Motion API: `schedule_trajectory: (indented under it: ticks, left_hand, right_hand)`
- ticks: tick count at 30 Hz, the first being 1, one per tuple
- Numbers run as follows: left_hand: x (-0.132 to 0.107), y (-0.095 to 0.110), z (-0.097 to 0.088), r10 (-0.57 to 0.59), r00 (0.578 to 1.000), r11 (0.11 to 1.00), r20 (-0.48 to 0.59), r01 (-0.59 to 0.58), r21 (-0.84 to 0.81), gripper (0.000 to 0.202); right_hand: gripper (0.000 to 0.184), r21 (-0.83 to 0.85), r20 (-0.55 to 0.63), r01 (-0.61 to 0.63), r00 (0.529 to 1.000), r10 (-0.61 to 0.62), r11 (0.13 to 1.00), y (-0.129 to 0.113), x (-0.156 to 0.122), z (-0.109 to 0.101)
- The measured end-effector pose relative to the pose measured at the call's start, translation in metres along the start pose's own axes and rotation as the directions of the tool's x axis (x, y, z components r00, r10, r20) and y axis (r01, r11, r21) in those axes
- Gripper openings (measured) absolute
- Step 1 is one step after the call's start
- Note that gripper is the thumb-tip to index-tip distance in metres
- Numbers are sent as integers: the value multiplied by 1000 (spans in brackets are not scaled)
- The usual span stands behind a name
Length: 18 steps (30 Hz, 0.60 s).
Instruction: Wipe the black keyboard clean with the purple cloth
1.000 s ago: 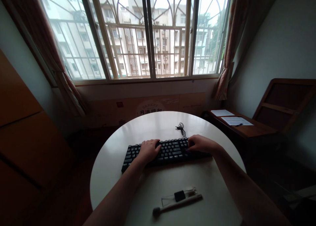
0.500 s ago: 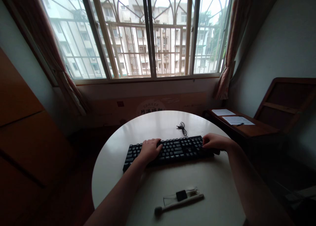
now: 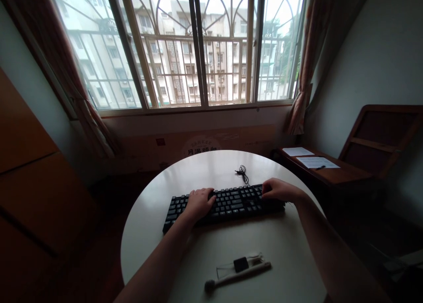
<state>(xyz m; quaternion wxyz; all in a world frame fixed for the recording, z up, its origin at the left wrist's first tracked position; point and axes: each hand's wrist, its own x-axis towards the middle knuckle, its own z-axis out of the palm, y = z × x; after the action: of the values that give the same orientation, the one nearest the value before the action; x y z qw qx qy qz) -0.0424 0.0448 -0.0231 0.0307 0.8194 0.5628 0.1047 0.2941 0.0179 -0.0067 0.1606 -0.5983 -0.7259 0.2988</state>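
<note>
Keyboard [image 3: 233, 203], black and full-length, lies flat on the round white table [image 3: 145, 239], keys upward. Left hand [image 3: 200, 200] is laid palm-down across the left-centre of the keyboard, fingers loosely extended and thumb apart, in contact but not seen to be wrapped around it. Right hand [image 3: 279, 189] is curled over the right end of the keyboard; whether its fingers pinch anything cannot be told from this view. Coiled black cable [image 3: 243, 174] lies just beyond the keyboard's far edge. On the near side of the keyboard, apart from it, are a toothbrush [image 3: 238, 274] and a small dark square item [image 3: 241, 263] beside it. Handling assessment: probably rigid and moderately light, liable to slide on the smooth top if pushed; keycaps likely shift under pressure. Recommended hold: both short ends of the casing, clear of the keys.
</note>
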Motion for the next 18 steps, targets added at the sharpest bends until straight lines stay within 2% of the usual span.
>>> schedule_trajectory:
  ticks: [7, 18]
  left_hand:
    - [2, -1, 2, 4, 1000, 1000, -3, -4, 5, 45]
    - [1, 0, 0, 2, 1000, 1000, -4, -2, 0, 43]
  right_hand:
    - [18, -83, -25, 14, 1000, -16, 996, -5, 5, 5]
    - [27, -123, -2, -1, 1000, 1, 992, -2, 1, 3]
